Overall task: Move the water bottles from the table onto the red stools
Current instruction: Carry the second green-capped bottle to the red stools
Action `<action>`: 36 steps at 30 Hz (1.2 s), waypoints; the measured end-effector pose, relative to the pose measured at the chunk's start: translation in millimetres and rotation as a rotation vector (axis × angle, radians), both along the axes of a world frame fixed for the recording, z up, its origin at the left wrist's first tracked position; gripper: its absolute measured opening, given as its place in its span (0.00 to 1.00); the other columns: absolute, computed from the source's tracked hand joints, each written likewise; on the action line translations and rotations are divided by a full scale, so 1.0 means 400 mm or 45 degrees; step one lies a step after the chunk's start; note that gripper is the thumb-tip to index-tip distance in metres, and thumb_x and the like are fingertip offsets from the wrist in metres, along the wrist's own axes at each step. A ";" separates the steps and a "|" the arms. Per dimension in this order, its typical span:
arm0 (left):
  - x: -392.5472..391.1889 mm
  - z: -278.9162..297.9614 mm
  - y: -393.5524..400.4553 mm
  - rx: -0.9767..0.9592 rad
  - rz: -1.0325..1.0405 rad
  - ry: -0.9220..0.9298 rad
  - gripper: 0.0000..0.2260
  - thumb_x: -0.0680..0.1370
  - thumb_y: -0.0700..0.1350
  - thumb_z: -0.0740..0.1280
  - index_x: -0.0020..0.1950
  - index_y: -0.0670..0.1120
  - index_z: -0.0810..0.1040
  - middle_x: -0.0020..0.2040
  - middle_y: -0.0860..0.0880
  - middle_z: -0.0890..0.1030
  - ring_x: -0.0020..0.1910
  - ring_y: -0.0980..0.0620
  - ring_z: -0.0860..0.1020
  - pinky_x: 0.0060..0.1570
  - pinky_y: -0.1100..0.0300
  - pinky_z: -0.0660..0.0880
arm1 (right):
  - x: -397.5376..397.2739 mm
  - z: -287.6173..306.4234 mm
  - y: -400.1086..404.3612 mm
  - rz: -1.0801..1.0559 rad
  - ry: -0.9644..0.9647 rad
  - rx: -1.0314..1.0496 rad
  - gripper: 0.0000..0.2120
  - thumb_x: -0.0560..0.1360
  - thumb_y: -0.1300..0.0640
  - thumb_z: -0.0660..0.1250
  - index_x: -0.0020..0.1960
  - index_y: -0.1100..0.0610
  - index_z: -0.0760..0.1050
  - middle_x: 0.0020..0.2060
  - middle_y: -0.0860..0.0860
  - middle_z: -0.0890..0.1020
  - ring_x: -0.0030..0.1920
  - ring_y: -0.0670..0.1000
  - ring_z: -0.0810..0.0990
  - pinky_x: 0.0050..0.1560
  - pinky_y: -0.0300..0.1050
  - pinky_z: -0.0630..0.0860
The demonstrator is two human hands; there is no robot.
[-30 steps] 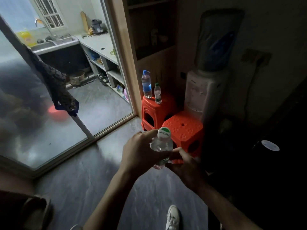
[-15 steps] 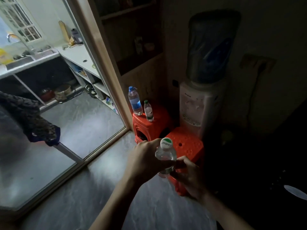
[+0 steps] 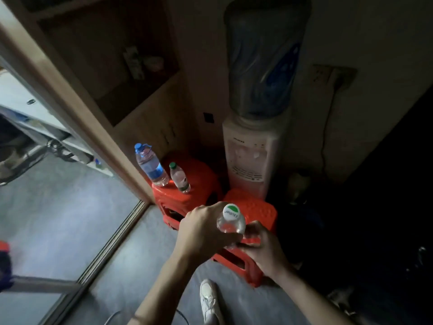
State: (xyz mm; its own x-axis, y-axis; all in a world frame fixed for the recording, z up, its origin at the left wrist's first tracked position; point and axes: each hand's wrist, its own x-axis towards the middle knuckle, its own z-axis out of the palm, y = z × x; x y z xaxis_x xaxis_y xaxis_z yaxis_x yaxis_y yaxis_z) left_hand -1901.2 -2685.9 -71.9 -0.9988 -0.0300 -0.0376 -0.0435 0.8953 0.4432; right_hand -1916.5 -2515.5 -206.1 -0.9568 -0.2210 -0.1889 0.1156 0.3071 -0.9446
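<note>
I hold a small clear water bottle [image 3: 230,222] with a white and green cap upright over the near red stool [image 3: 255,207]. My left hand [image 3: 201,231] wraps its left side and my right hand [image 3: 262,245] grips it lower on the right. On the far red stool [image 3: 199,181] stand a large blue-capped bottle [image 3: 150,165] and a small green-capped bottle [image 3: 179,178]. The table is out of view.
A white water dispenser [image 3: 250,158] with a big blue jug stands right behind the stools. A wooden shelf unit [image 3: 131,73] and a sliding glass door frame [image 3: 112,240] are to the left. My white shoe [image 3: 208,301] rests on the grey floor.
I have stepped closer to the stools, which now look larger and nearer. The bottle stays in both hands and now hangs over the near stool's front part.
</note>
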 end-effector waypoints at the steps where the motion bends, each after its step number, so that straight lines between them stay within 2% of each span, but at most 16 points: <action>1: -0.031 -0.008 -0.026 -0.001 -0.022 -0.011 0.23 0.60 0.67 0.69 0.51 0.60 0.75 0.39 0.60 0.81 0.39 0.59 0.78 0.37 0.59 0.76 | -0.015 -0.002 -0.029 -0.033 -0.020 0.025 0.21 0.58 0.48 0.83 0.45 0.48 0.77 0.44 0.45 0.85 0.48 0.45 0.83 0.52 0.52 0.81; 4: -0.127 -0.044 -0.100 -0.001 -0.111 -0.040 0.22 0.61 0.66 0.71 0.51 0.60 0.76 0.39 0.60 0.82 0.38 0.60 0.78 0.36 0.63 0.72 | -0.067 -0.022 -0.107 -0.101 -0.068 0.096 0.18 0.61 0.54 0.83 0.45 0.48 0.77 0.43 0.46 0.85 0.47 0.43 0.84 0.52 0.46 0.81; 8: -0.226 -0.114 -0.145 0.060 -0.225 -0.080 0.23 0.61 0.69 0.70 0.52 0.62 0.77 0.39 0.61 0.82 0.38 0.61 0.77 0.34 0.65 0.70 | -0.127 -0.087 -0.160 -0.275 -0.121 0.163 0.17 0.61 0.56 0.82 0.44 0.51 0.77 0.40 0.45 0.85 0.43 0.37 0.83 0.45 0.32 0.77; 10: -0.256 -0.155 -0.147 0.078 -0.276 -0.104 0.22 0.62 0.67 0.71 0.53 0.62 0.77 0.40 0.60 0.82 0.39 0.59 0.77 0.34 0.66 0.68 | -0.136 -0.127 -0.171 -0.340 -0.194 0.164 0.17 0.63 0.59 0.81 0.44 0.51 0.77 0.42 0.47 0.85 0.45 0.40 0.84 0.47 0.36 0.81; 13: -0.291 -0.238 -0.142 0.111 -0.319 -0.204 0.26 0.62 0.64 0.71 0.59 0.64 0.75 0.45 0.59 0.83 0.43 0.58 0.79 0.38 0.61 0.74 | -0.141 -0.203 -0.162 -0.399 -0.291 0.165 0.17 0.64 0.67 0.78 0.45 0.52 0.76 0.43 0.50 0.85 0.47 0.49 0.85 0.48 0.48 0.84; 16: -0.316 -0.322 -0.127 0.102 -0.407 -0.287 0.25 0.62 0.62 0.70 0.59 0.63 0.74 0.44 0.58 0.83 0.43 0.55 0.78 0.37 0.60 0.73 | -0.147 -0.292 -0.143 -0.403 -0.330 0.199 0.16 0.64 0.64 0.76 0.48 0.53 0.76 0.43 0.49 0.86 0.46 0.48 0.86 0.47 0.54 0.84; 19: -0.337 -0.410 -0.106 0.096 -0.477 -0.335 0.24 0.64 0.60 0.71 0.60 0.63 0.74 0.47 0.59 0.83 0.46 0.55 0.78 0.38 0.62 0.70 | -0.158 -0.374 -0.134 -0.444 -0.375 0.164 0.15 0.61 0.53 0.74 0.46 0.49 0.75 0.42 0.50 0.85 0.44 0.46 0.86 0.45 0.49 0.84; 21: -0.357 -0.472 -0.094 0.103 -0.473 -0.356 0.26 0.64 0.59 0.72 0.61 0.63 0.74 0.49 0.59 0.83 0.48 0.55 0.79 0.39 0.62 0.71 | -0.174 -0.432 -0.126 -0.467 -0.385 0.151 0.14 0.60 0.49 0.73 0.44 0.47 0.75 0.40 0.49 0.85 0.43 0.45 0.85 0.42 0.44 0.82; 25: -0.408 -0.575 -0.075 0.113 -0.437 -0.393 0.24 0.63 0.56 0.75 0.58 0.60 0.77 0.45 0.55 0.84 0.44 0.50 0.80 0.37 0.60 0.74 | -0.217 -0.544 -0.100 -0.430 -0.408 0.181 0.15 0.63 0.55 0.77 0.46 0.53 0.77 0.43 0.50 0.85 0.46 0.48 0.86 0.47 0.48 0.84; 27: -0.437 -0.620 -0.064 0.098 -0.443 -0.378 0.25 0.62 0.56 0.76 0.59 0.60 0.78 0.44 0.54 0.84 0.43 0.49 0.81 0.36 0.61 0.72 | -0.248 -0.584 -0.087 -0.419 -0.406 0.195 0.15 0.65 0.63 0.78 0.47 0.58 0.76 0.45 0.52 0.85 0.47 0.48 0.86 0.47 0.44 0.84; 30: -0.485 -0.678 -0.046 0.075 -0.458 -0.319 0.26 0.62 0.57 0.76 0.59 0.59 0.79 0.44 0.55 0.85 0.42 0.51 0.81 0.35 0.63 0.69 | -0.307 -0.629 -0.070 -0.397 -0.319 0.222 0.16 0.67 0.67 0.77 0.47 0.53 0.75 0.44 0.51 0.84 0.46 0.41 0.85 0.44 0.33 0.81; 33: -0.546 -0.718 -0.032 0.103 -0.433 -0.254 0.24 0.62 0.57 0.76 0.57 0.59 0.79 0.41 0.55 0.84 0.40 0.52 0.81 0.34 0.64 0.66 | -0.369 -0.668 -0.050 -0.409 -0.274 0.220 0.20 0.67 0.66 0.78 0.46 0.46 0.73 0.46 0.53 0.84 0.48 0.45 0.85 0.46 0.35 0.81; 36: -0.604 -0.745 -0.005 0.116 -0.433 -0.190 0.23 0.63 0.58 0.73 0.57 0.58 0.79 0.43 0.54 0.84 0.41 0.51 0.81 0.35 0.62 0.70 | -0.437 -0.703 -0.035 -0.447 -0.223 0.233 0.17 0.67 0.67 0.77 0.48 0.52 0.75 0.46 0.53 0.84 0.47 0.46 0.85 0.44 0.30 0.79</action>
